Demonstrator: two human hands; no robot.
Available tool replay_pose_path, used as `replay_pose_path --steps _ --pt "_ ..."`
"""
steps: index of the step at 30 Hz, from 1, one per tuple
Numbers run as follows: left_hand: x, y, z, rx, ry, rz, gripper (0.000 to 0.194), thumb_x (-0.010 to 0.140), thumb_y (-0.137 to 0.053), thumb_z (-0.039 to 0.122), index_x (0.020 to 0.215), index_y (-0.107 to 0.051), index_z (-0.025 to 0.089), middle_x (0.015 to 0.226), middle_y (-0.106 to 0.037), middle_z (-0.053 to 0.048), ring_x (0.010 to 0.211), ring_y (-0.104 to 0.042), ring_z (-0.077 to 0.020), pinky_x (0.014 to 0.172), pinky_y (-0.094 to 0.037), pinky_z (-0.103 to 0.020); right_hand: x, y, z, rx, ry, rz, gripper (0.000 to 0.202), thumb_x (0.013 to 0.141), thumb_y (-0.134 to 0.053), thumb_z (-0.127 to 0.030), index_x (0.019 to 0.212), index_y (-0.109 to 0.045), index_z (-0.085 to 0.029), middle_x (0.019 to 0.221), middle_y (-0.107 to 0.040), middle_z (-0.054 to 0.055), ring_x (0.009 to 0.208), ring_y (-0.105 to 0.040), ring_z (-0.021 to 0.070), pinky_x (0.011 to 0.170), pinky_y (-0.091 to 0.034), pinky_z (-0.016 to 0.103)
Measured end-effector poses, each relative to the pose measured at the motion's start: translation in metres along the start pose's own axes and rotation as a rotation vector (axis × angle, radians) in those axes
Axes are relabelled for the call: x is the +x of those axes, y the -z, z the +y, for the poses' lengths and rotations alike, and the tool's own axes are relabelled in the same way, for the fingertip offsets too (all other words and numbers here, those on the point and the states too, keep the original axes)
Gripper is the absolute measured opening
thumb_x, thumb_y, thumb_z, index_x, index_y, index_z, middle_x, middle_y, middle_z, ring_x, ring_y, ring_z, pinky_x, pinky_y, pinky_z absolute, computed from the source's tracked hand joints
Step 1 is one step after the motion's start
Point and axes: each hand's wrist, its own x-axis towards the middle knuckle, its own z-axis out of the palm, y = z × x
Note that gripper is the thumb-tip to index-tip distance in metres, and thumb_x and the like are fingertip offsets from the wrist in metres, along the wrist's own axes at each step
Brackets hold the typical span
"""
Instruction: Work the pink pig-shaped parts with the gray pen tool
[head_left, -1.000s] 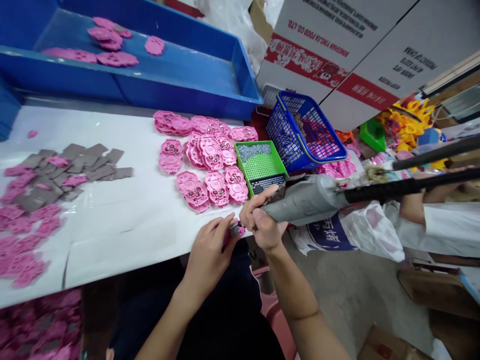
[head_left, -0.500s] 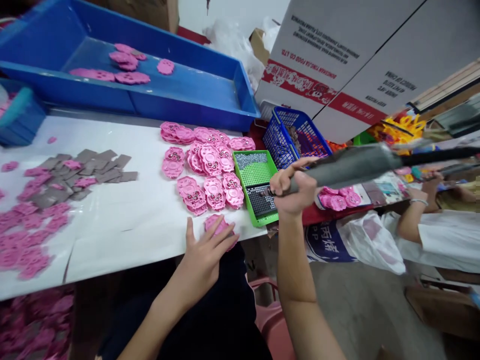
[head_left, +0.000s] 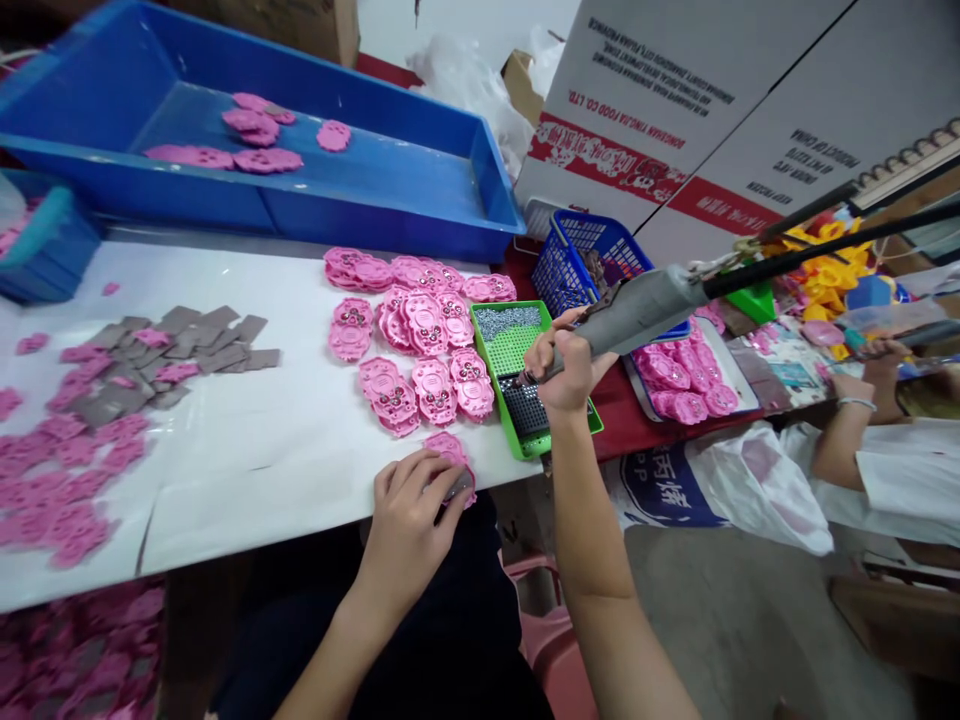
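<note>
My left hand [head_left: 412, 500] is at the table's front edge, fingers bent around a grey piece [head_left: 456, 484] over a pink plastic part [head_left: 448, 450]. My right hand [head_left: 566, 365] is wrapped round a grey electric screwdriver [head_left: 637, 312], its tip low over the black perforated section [head_left: 523, 408] of a green tray [head_left: 511, 350]. Small screws [head_left: 510, 320] fill the tray's far section. Left of the tray lie several stacked pink parts [head_left: 426, 320]. Grey square pieces [head_left: 217, 335] and loose pink pieces [head_left: 67, 480] are scattered on the left of the white table [head_left: 285, 430].
A long blue bin [head_left: 375, 205] with a few pink parts stands at the back. Behind the green tray is a blue basket [head_left: 559, 265], with a large carton [head_left: 720, 90] beyond. On the right are a white tray [head_left: 742, 395] of pink parts and a person's arm [head_left: 840, 430].
My left hand's fingers have drawn in from spread to bent round the grey piece. The screwdriver's body has tilted, and my right hand has shifted slightly left. The view has moved a little.
</note>
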Motion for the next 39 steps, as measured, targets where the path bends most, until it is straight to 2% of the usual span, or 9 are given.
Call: replay_pose_path --steps 4,10,14,18,21,23,26,31,39 --pt "0.001 0.000 0.000 -0.014 -0.007 0.006 0.018 0.099 -0.068 0.022 0.115 -0.073 0.020 0.111 -0.077 -0.009 0.119 -0.067 -0.0304 0.100 -0.048 -0.046 0.001 -0.001 0.000 0.053 -0.024 0.002 0.017 0.075 -0.066 -0.033 0.085 -0.055 -0.025 0.042 -0.041 -0.014 0.032 -0.033 0.0069 0.036 -0.028 0.023" --pt "0.002 0.000 0.001 -0.026 -0.008 0.003 0.015 0.100 -0.067 0.021 0.113 -0.073 0.020 0.109 -0.078 -0.008 0.118 -0.068 -0.0304 0.100 -0.048 -0.047 0.003 -0.003 0.004 0.047 -0.026 -0.017 0.021 0.076 -0.070 -0.036 0.083 -0.053 -0.026 0.043 -0.040 -0.014 0.032 -0.032 0.0069 0.037 -0.028 0.023" --pt "0.001 0.000 -0.001 -0.069 0.039 0.037 0.022 0.099 -0.068 0.025 0.121 -0.069 0.021 0.118 -0.078 -0.010 0.122 -0.069 -0.0315 0.102 -0.049 -0.049 0.002 -0.003 -0.010 0.069 -0.003 0.028 0.018 0.074 -0.066 -0.034 0.085 -0.054 -0.026 0.043 -0.040 -0.013 0.032 -0.032 0.0082 0.037 -0.028 0.024" --pt "0.000 0.000 -0.005 -0.106 0.054 0.069 0.025 0.099 -0.069 0.030 0.123 -0.068 0.021 0.122 -0.078 -0.012 0.122 -0.070 -0.0315 0.102 -0.052 -0.049 -0.025 -0.009 -0.043 0.092 0.080 0.044 0.016 0.075 -0.064 -0.037 0.083 -0.054 -0.027 0.043 -0.037 -0.013 0.031 -0.027 0.0091 0.035 -0.027 0.025" --pt "0.000 0.000 -0.006 -0.105 0.045 0.074 0.022 0.100 -0.068 0.031 0.119 -0.069 0.021 0.121 -0.079 -0.012 0.120 -0.071 -0.0310 0.100 -0.053 -0.048 -0.064 -0.014 -0.056 0.090 0.043 -0.066 0.014 0.081 -0.065 -0.035 0.087 -0.055 -0.028 0.044 -0.043 -0.013 0.032 -0.030 0.0102 0.037 -0.034 0.026" --pt "0.000 0.000 -0.007 -0.102 0.033 0.067 0.021 0.101 -0.067 0.032 0.118 -0.070 0.021 0.121 -0.079 -0.012 0.120 -0.072 -0.0309 0.100 -0.053 -0.048 -0.089 -0.017 -0.054 0.113 -0.036 -0.193 0.016 0.084 -0.068 -0.035 0.093 -0.056 -0.028 0.047 -0.047 -0.012 0.034 -0.035 0.0103 0.039 -0.038 0.026" --pt "0.001 0.002 -0.006 -0.107 0.027 0.051 0.018 0.101 -0.066 0.032 0.115 -0.071 0.021 0.121 -0.079 -0.012 0.121 -0.071 -0.0306 0.099 -0.053 -0.047 -0.109 -0.019 -0.041 0.142 -0.111 -0.232 0.015 0.087 -0.068 -0.034 0.095 -0.056 -0.028 0.049 -0.047 -0.012 0.037 -0.038 0.0101 0.041 -0.038 0.025" --pt "0.003 0.004 -0.003 -0.118 0.050 0.014 0.011 0.101 -0.066 0.030 0.108 -0.072 0.024 0.115 -0.081 -0.007 0.122 -0.071 -0.0293 0.099 -0.052 -0.046 -0.108 -0.020 -0.030 0.098 -0.187 -0.163 0.025 0.082 -0.072 -0.040 0.090 -0.051 -0.028 0.046 -0.044 -0.013 0.035 -0.035 0.0102 0.040 -0.035 0.026" --pt "0.002 0.003 -0.002 -0.107 0.012 0.038 0.005 0.100 -0.068 0.024 0.101 -0.072 0.023 0.107 -0.081 -0.005 0.122 -0.071 -0.0297 0.099 -0.052 -0.045 -0.105 -0.019 -0.020 0.091 -0.313 -0.273 0.039 0.079 -0.078 -0.048 0.081 -0.045 -0.027 0.046 -0.042 -0.013 0.035 -0.032 0.0078 0.039 -0.028 0.025"
